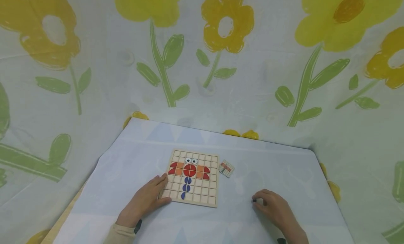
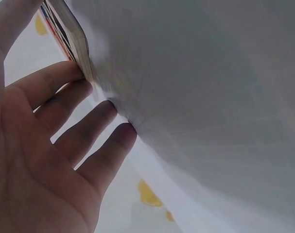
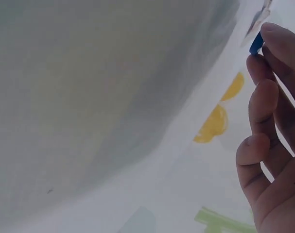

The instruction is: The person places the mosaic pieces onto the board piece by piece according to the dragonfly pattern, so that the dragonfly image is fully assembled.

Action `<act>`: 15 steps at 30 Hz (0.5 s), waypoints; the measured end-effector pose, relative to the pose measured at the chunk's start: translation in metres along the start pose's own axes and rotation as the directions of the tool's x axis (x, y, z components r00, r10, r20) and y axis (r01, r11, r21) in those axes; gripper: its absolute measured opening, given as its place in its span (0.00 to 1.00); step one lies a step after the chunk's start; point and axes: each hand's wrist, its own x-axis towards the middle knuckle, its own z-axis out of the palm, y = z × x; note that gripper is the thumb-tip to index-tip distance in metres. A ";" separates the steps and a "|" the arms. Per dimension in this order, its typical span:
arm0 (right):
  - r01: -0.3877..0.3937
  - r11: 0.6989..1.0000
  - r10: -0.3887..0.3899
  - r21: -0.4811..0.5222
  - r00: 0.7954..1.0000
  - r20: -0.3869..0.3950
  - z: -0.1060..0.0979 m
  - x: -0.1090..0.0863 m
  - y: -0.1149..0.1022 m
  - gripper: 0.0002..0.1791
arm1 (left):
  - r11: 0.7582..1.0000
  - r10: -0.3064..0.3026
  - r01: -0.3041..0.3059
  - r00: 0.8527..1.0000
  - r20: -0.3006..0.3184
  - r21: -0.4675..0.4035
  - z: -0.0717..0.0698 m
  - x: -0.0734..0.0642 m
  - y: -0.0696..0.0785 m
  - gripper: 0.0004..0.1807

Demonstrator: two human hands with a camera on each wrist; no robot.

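A square wooden grid board (image 1: pixel 204 198) lies flat on the cloth. Its tiles form a figure: two eye tiles (image 1: pixel 191 161), a red circle (image 1: pixel 190 170), orange squares (image 1: pixel 180 168), red end pieces (image 1: pixel 206 173) and a column of blue rounded tiles (image 1: pixel 186 188). My left hand (image 1: pixel 146 198) rests at the board's near left corner, fingers extended along the left edge and thumb by the front edge. Well right of the board, my right hand (image 1: pixel 274 207) pinches a small blue tile (image 3: pixel 256 43) between thumb and index finger; its full outline is hidden.
A small pattern card (image 1: pixel 227 168) showing a similar figure lies just right of the board. The pale tablecloth (image 1: pixel 277 170) spreads around them. Behind and at both sides hangs a flower-print curtain (image 1: pixel 252 89).
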 end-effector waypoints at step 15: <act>0.190 0.981 -0.184 0.049 0.976 -0.115 0.013 0.009 -0.030 0.14 | 1.000 -0.002 0.003 1.000 -0.005 0.018 0.001 0.001 0.001 0.47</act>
